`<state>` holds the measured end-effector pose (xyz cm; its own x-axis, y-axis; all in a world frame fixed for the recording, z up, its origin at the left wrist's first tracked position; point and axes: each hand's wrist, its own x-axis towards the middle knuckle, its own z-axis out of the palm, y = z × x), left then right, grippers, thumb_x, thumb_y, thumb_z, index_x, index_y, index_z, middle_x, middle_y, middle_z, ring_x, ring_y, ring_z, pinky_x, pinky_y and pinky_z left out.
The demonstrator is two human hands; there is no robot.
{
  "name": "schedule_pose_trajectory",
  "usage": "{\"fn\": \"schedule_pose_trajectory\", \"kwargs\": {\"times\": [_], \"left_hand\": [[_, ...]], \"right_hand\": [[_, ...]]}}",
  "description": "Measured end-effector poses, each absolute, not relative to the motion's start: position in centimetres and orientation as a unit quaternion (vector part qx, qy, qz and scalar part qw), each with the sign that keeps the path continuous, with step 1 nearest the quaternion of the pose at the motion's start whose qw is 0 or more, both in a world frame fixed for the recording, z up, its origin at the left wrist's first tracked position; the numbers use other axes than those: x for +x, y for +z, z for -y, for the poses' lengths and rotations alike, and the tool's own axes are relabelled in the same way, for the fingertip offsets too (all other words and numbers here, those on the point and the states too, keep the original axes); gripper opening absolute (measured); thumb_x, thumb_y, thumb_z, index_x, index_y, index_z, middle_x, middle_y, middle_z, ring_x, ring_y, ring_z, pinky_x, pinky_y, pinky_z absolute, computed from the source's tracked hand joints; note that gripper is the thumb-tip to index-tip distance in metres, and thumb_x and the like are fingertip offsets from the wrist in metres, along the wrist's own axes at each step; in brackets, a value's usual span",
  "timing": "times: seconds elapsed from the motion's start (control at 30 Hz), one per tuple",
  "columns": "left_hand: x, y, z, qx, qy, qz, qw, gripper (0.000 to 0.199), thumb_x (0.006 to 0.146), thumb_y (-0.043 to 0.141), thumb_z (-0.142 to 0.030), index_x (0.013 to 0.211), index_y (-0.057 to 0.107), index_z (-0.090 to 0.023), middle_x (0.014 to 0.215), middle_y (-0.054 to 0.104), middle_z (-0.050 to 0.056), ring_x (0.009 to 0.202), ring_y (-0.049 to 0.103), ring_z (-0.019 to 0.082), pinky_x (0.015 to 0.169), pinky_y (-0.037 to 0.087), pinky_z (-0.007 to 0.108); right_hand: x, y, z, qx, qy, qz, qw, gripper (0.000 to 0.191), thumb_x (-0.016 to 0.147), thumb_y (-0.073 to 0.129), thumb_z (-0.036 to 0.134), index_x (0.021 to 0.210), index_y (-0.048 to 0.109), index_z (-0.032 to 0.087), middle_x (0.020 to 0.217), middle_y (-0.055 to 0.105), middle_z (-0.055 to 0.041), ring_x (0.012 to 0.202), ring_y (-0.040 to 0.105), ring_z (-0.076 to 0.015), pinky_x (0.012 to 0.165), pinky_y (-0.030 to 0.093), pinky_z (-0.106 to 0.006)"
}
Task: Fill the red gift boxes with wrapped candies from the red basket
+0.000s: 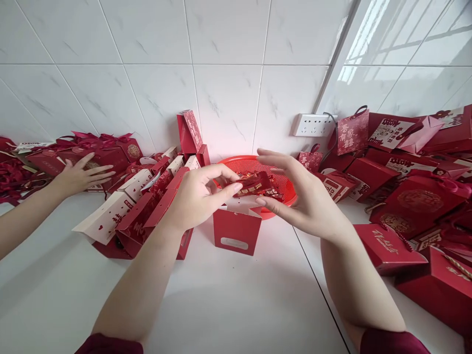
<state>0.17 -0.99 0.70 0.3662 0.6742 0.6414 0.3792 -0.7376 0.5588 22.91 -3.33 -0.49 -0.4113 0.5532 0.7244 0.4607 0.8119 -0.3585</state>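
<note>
From where I stand, another person's hand (83, 174) is spread at or on a dark red box (125, 151), over by the counter's (221, 305) left end. Next comes a slanting row of cartons (106, 216), cream and red, that runs from the back edge towards the front. Just right of it, the worker's left hand (204, 196) has its grip, thumb against forefinger, clamped on one end of a shiny red packet (256, 184). That packet is up off the counter, above the back of a small open red box (236, 231) and in front of a red basket (287, 187) near the back edge. I'd keep that pinch light and the packet level, and mind the box's raised flaps, which look easy to bend. The right hand (306, 196) has its grip well apart, fingers curved and thumb near the packet's free end; whether it touches I can't tell. It seems well placed to steady that end, if the wrist stays high over the rim. Past it, gift boxes (420, 201) crowd the counter's right end, so that elbow is best kept in.
</note>
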Motion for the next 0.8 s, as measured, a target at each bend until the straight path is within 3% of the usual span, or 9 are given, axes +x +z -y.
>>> {"fn": "schedule_pose_trajectory", "kwargs": {"times": [0.1, 0.17, 0.27, 0.33, 0.43, 0.6, 0.8], "left_hand": [[-0.2, 0.2, 0.5, 0.812, 0.495, -0.297, -0.085, 0.008, 0.087, 0.065, -0.025, 0.081, 0.07, -0.023, 0.079, 0.065, 0.003, 0.072, 0.061, 0.015, 0.069, 0.05, 0.031], [-0.3, -0.2, 0.3, 0.816, 0.462, -0.311, -0.156, 0.014, 0.09, 0.06, -0.026, 0.08, 0.07, -0.025, 0.076, 0.064, 0.004, 0.069, 0.061, 0.017, 0.066, 0.05, 0.034], [0.0, -0.8, 0.3, 0.845, 0.385, -0.349, -0.129, 0.023, 0.095, 0.05, -0.028, 0.083, 0.07, -0.027, 0.078, 0.064, 0.006, 0.071, 0.062, 0.02, 0.065, 0.051, 0.037], [0.5, -1.2, 0.2, 0.865, 0.347, -0.346, -0.105, 0.025, 0.095, 0.047, -0.028, 0.084, 0.069, -0.027, 0.082, 0.065, 0.006, 0.076, 0.063, 0.022, 0.068, 0.053, 0.039], [1.0, -1.6, -0.3, 0.881, 0.332, -0.309, -0.132, 0.022, 0.094, 0.047, -0.023, 0.086, 0.068, -0.026, 0.093, 0.068, 0.006, 0.089, 0.064, 0.023, 0.078, 0.054, 0.039], [0.2, -1.1, -0.8, 0.884, 0.359, -0.255, -0.156, 0.015, 0.085, 0.052, -0.013, 0.091, 0.061, -0.022, 0.119, 0.063, 0.008, 0.102, 0.062, 0.023, 0.09, 0.052, 0.039], [-1.1, 0.2, -0.4, 0.859, 0.407, -0.29, -0.108, 0.028, 0.08, 0.052, -0.009, 0.105, 0.058, -0.022, 0.12, 0.061, 0.008, 0.113, 0.058, 0.024, 0.093, 0.05, 0.04]], "right_hand": [[23.0, -0.7, 3.0, -0.336, 0.163, 0.789, 0.488, 0.051, 0.095, 0.057, 0.048, 0.141, 0.044, 0.03, 0.146, 0.05, -0.0073, 0.125, 0.057, -0.0272, 0.096, 0.056, -0.042], [23.2, -0.8, 2.7, -0.342, 0.251, 0.759, 0.494, 0.044, 0.098, 0.048, 0.053, 0.135, 0.051, 0.029, 0.14, 0.056, -0.0074, 0.115, 0.063, -0.0259, 0.088, 0.059, -0.039], [23.4, -0.8, 1.9, -0.314, 0.37, 0.73, 0.482, 0.045, 0.099, 0.043, 0.057, 0.129, 0.056, 0.027, 0.122, 0.065, -0.0084, 0.098, 0.07, -0.0237, 0.076, 0.061, -0.036], [23.5, -1.0, 1.4, -0.301, 0.388, 0.718, 0.494, 0.042, 0.096, 0.052, 0.054, 0.127, 0.056, 0.026, 0.113, 0.067, -0.0076, 0.094, 0.069, -0.0223, 0.074, 0.06, -0.033], [23.3, -1.4, 0.7, -0.305, 0.353, 0.716, 0.519, 0.041, 0.09, 0.066, 0.042, 0.126, 0.053, 0.026, 0.11, 0.065, -0.0059, 0.094, 0.067, -0.0199, 0.075, 0.058, -0.031], [23.2, -1.7, 0.6, -0.36, 0.265, 0.74, 0.502, 0.023, 0.091, 0.062, 0.033, 0.111, 0.058, 0.023, 0.104, 0.066, -0.005, 0.084, 0.067, -0.0184, 0.066, 0.055, -0.03], [22.5, -1.7, 0.8, -0.352, 0.146, 0.839, 0.389, 0.01, 0.091, 0.059, 0.017, 0.097, 0.065, 0.022, 0.098, 0.071, -0.0024, 0.087, 0.066, -0.0184, 0.076, 0.051, -0.032]]}}
